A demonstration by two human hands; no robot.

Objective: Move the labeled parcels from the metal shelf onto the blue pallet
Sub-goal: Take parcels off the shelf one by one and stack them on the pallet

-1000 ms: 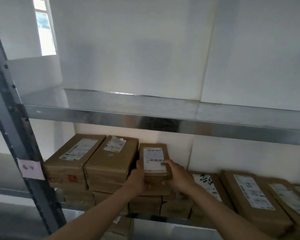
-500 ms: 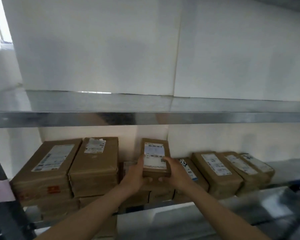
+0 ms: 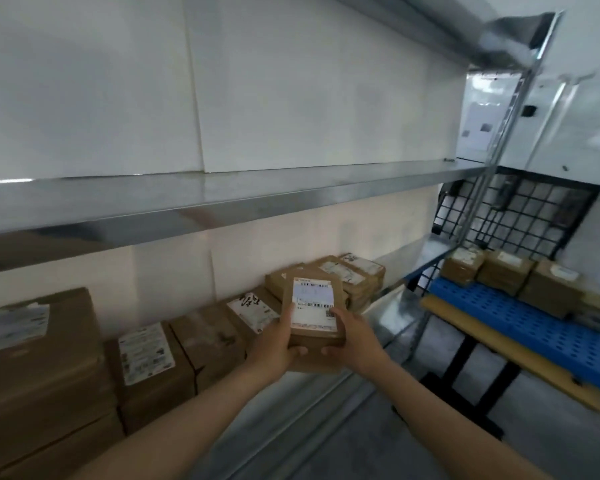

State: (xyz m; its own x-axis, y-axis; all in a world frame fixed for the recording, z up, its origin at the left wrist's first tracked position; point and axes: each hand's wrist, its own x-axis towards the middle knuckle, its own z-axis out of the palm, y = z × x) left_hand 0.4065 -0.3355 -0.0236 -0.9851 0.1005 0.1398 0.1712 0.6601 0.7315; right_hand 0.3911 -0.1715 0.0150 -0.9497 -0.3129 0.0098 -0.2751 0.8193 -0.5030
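Note:
A small brown parcel (image 3: 314, 308) with a white barcode label is held in the air in front of the metal shelf (image 3: 201, 206). My left hand (image 3: 276, 344) grips its left side and my right hand (image 3: 355, 336) grips its right side, fingers curled under its near edge. Several labeled brown parcels (image 3: 146, 355) lie on the lower shelf level behind and to the left. At the right, the blue pallet (image 3: 520, 317) rests on a yellow-edged stand and carries several parcels (image 3: 506, 271) along its far edge.
A black wire grid panel (image 3: 520, 213) stands behind the pallet. The shelf's upright post (image 3: 492, 157) rises between shelf and pallet. Grey floor (image 3: 361, 445) lies below my arms. The stand's black legs (image 3: 465, 355) reach down at the right.
The view has swung right, bringing the blue pallet into sight. Both hands have lifted the small parcel off the stack and carried it rightward, away from the shelf.

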